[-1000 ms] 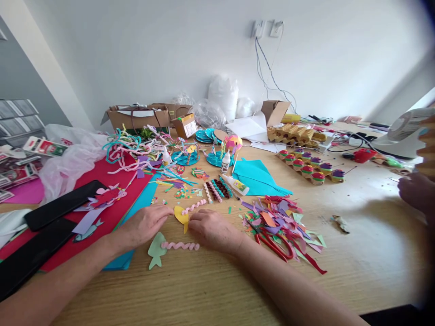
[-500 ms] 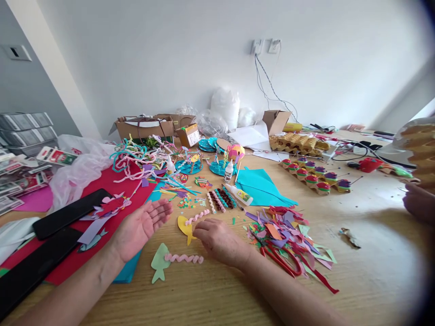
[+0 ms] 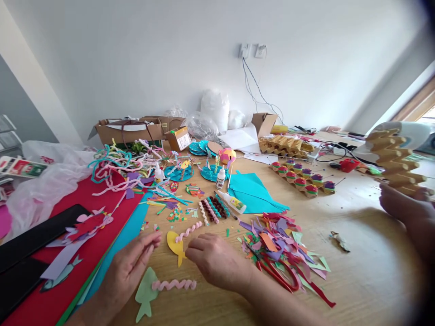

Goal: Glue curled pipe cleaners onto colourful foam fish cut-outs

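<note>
A yellow paper fish [image 3: 174,243] lies on the table with a pink twisted pipe cleaner [image 3: 189,231] reaching from its top edge. My right hand [image 3: 219,262] rests at its right, fingers closed at the tail. To the fish's left is my left hand [image 3: 131,267], fingers and thumb drawn together; anything between them is hidden or too small to name. Nearer me lies a pale green paper fish [image 3: 147,292], with another pink twisted pipe cleaner [image 3: 175,285] extending right from it. Several coiled pipe cleaners [image 3: 215,208] sit in a row beyond the hands.
Red-handled scissors [image 3: 277,274] lie among paper scraps [image 3: 272,235] at right. Glue bottles [image 3: 234,202] stand or lie by turquoise sheets [image 3: 256,192]. Red paper [image 3: 98,194] covers the left side. Another person's hand [image 3: 403,206] holds an egg carton [image 3: 396,156] at far right.
My left hand has turned from an open, upward palm to fingers drawn together. My right hand stays by the yellow fish's tail. The view has shifted right; the other person's hand shows more.
</note>
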{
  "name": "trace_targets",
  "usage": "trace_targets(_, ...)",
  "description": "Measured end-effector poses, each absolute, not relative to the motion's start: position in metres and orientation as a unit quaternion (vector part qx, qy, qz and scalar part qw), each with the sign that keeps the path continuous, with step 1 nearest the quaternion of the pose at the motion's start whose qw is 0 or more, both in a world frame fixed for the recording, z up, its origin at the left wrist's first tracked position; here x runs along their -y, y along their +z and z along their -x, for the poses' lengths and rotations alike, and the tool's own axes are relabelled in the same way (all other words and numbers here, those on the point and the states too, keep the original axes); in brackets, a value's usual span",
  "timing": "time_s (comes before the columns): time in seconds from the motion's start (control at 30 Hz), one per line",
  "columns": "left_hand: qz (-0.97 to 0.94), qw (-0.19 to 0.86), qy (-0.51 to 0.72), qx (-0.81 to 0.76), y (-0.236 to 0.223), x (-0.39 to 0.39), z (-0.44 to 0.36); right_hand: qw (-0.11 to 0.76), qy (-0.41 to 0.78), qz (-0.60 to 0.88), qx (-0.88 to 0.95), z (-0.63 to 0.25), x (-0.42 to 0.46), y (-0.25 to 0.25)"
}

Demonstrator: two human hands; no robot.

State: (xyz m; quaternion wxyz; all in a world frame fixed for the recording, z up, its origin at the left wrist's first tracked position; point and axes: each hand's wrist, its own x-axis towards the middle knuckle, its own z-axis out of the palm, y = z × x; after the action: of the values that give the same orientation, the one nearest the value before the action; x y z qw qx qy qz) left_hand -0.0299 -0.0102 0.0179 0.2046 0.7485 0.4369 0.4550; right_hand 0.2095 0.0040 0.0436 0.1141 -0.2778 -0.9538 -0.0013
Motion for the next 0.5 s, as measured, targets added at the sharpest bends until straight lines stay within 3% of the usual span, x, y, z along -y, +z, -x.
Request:
trace_targets(0.1,-0.813,0.089,0.423,-0.389,0.016,0.011,0.029,0.114,-0.009,0.279,0.953,-0.209,-0.001,0.044)
trace_targets(0.23,-0.833,0.033,0.409,-0.372,0.020,0.014,0.027,0.108,-0.009,0.287,0.952,-0.211,-0.002,0.042)
trace_targets(0.5,-0.812,0.133,0.382,-0.422,0.004,0.017,0.035,0.103,-0.002,0.291,0.951,-0.215,-0.006,0.040)
